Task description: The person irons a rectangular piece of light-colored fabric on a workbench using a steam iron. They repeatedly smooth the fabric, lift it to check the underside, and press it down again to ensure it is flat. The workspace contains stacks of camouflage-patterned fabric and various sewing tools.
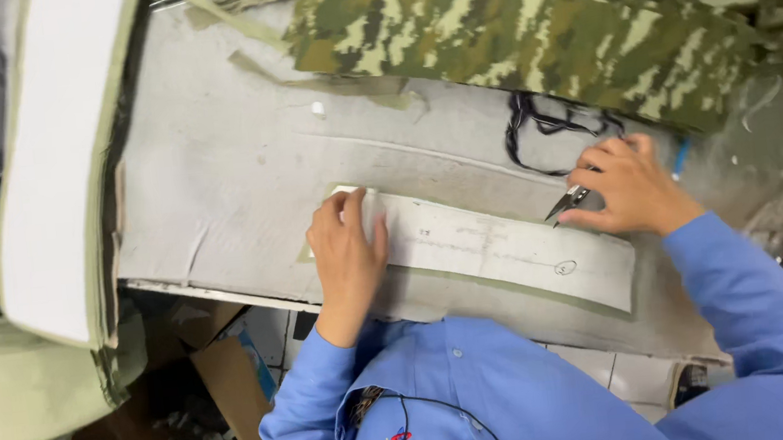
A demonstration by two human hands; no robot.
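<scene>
Matt paper pattern (500, 250), shiny metal snips (567, 202)

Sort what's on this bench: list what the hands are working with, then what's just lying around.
In use:
- white strip, pressed flat by left hand
- snips, held by right hand

Lying about:
- camouflage cloth
- black cord
- white stack at the bench's end
- cardboard boxes below
</scene>
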